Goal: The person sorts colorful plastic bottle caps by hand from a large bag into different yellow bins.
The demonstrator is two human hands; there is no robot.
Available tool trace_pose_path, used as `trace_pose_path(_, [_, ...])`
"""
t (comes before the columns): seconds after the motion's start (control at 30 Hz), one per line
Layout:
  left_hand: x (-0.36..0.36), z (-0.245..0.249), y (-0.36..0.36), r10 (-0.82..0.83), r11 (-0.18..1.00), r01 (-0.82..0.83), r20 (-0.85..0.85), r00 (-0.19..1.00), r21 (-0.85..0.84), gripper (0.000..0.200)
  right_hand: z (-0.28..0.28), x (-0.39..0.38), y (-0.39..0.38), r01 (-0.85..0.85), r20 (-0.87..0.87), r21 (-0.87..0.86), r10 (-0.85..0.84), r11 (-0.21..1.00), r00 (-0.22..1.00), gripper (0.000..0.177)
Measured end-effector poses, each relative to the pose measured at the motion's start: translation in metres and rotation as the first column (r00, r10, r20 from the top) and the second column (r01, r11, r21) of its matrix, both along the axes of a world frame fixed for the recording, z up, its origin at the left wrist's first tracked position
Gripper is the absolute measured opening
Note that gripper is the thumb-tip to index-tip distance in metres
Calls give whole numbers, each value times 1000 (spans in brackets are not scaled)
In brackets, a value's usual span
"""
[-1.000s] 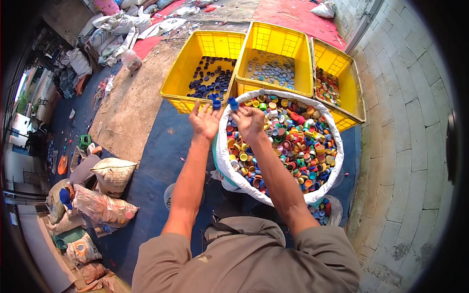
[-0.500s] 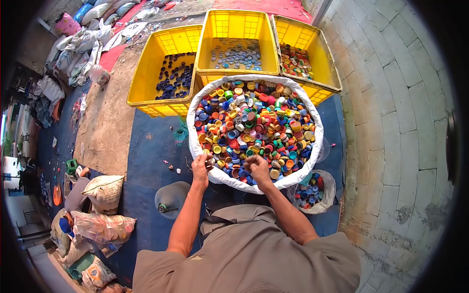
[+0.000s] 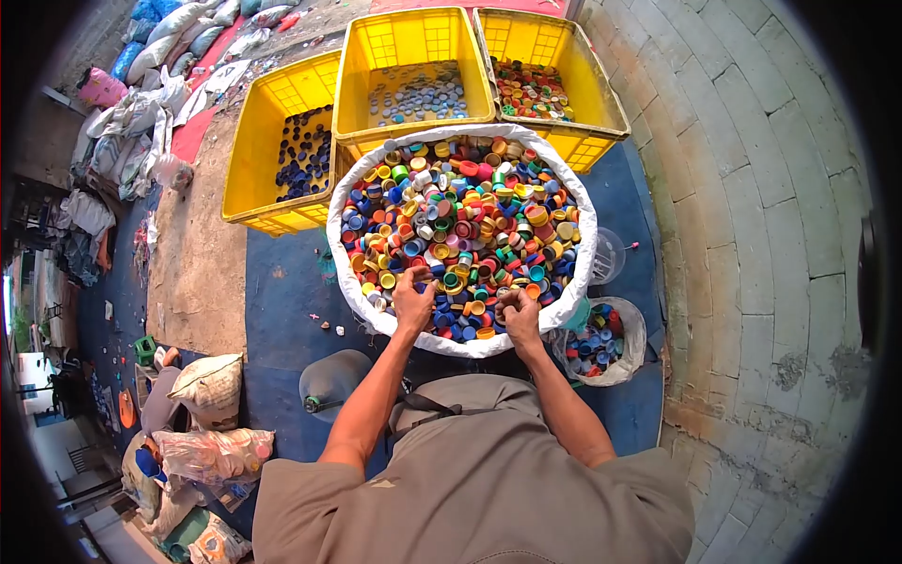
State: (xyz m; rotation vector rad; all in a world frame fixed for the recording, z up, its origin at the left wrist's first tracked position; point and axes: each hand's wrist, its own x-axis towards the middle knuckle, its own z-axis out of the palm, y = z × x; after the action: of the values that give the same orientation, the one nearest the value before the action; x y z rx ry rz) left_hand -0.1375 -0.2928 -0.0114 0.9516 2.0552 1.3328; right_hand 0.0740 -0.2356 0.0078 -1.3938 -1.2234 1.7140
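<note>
A wide round sack with a rolled white rim (image 3: 589,221) stands before me, heaped with plastic bottle caps (image 3: 465,235) of many colours. Over the near left part of the heap is my left hand (image 3: 414,299), its fingers curled at the caps. My right hand (image 3: 520,317) is at the near right part, inside the rim, with thumb and fingers drawn together. Both hands look closed, but what lies between the fingers is too small to make out.
Behind the sack stand a left yellow crate (image 3: 246,179) with dark blue caps, a middle crate (image 3: 413,127) with pale caps and a right crate (image 3: 601,94) with red, orange and green ones. A small bag (image 3: 631,352) of caps sits right, near a block wall (image 3: 742,235). A clear container (image 3: 329,381) lies left.
My left hand has moved from the sack's left rim in over the caps. My right hand has shifted slightly right. The whole view has tilted a little.
</note>
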Motion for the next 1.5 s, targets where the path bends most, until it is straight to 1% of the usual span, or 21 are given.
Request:
trace_pose_path(0.03, [-3,-4,7,-29,1000,27,-123,992,-16,33,0,0,2,4,-9,5,-4,1000,1000,19])
trace_pose_path(0.13, [-5,-6,25,-60,998,46,-348,936,-50,38,5,5,1,17,-29,2,-17,1000,999,19])
trace_pose_path(0.2, [-9,-10,35,-101,995,83,-426,899,-60,40,9,9,-4,1,8,46,-1,999,1000,18])
trace_pose_path(0.37, [-11,-14,49,-130,979,35,-488,863,-200,44,-3,24,-15,-24,130,107,10,994,991,18])
trace_pose_path(0.6, [-6,-4,55,-207,960,41,-602,771,-276,45,-8,32,-18,-5,122,92,-6,996,993,21])
trace_pose_path(0.77, [-10,-17,61,-133,973,7,-531,837,-231,27,-8,35,-18,-4,156,113,-14,994,988,21])
trace_pose_path(0.87, [-14,-24,60,-60,997,40,-400,915,-59,26,-4,31,-18,-51,213,151,18,987,977,21])
trace_pose_path(0.9, [-12,-17,59,-27,1000,24,-234,972,-14,26,-1,29,-18,-81,233,182,38,980,972,22])
trace_pose_path(0.93, [-12,-9,56,-11,999,10,14,1000,37,26,2,26,-17,-113,253,212,58,971,966,23])
trace_pose_path(0.97, [-11,-2,50,-6,996,-17,261,965,86,26,5,23,-17,-132,276,234,64,963,959,25])
trace_pose_path(1.0, [-11,12,43,-13,990,-58,492,871,128,27,10,19,-17,-152,299,255,71,955,952,27])
trace_pose_path(1.03, [-11,26,34,-33,988,-72,645,763,137,28,13,15,-17,-172,322,275,78,946,943,30])
trace_pose_path(1.07, [-12,29,24,-67,980,-109,796,601,165,27,10,12,-17,-225,357,345,95,911,929,33])
trace_pose_path(1.13, [-16,34,2,-163,953,-175,904,395,249,26,3,5,-16,-331,427,471,116,818,897,41])
trace_pose_path(1.17, [-15,38,-9,-183,941,-212,922,341,265,25,3,4,-14,-454,528,518,146,726,836,49])
trace_pose_path(1.2, [-12,46,-18,-198,928,-246,931,306,279,21,6,0,-13,-490,547,534,160,689,822,50])
trace_pose_path(1.27, [-12,46,-36,-193,919,-326,974,118,222,20,9,-5,-13,-560,587,562,184,609,789,53])
trace_pose_path(1.3, [-11,45,-42,-196,915,-342,977,82,212,18,6,-8,-13,-600,621,558,192,573,760,60])
trace_pose_path(1.4, [-5,38,-55,-46,913,-403,997,55,65,19,0,-14,-13,-677,693,563,176,473,699,64])
trace_pose_path(1.43, [-6,29,-58,-38,920,-388,998,39,50,25,-4,-16,-14,-688,725,563,126,457,677,65])
trace_pose_path(1.5, [-3,25,-64,0,935,-354,997,78,28,20,-11,-18,-14,-695,741,543,121,472,661,64])
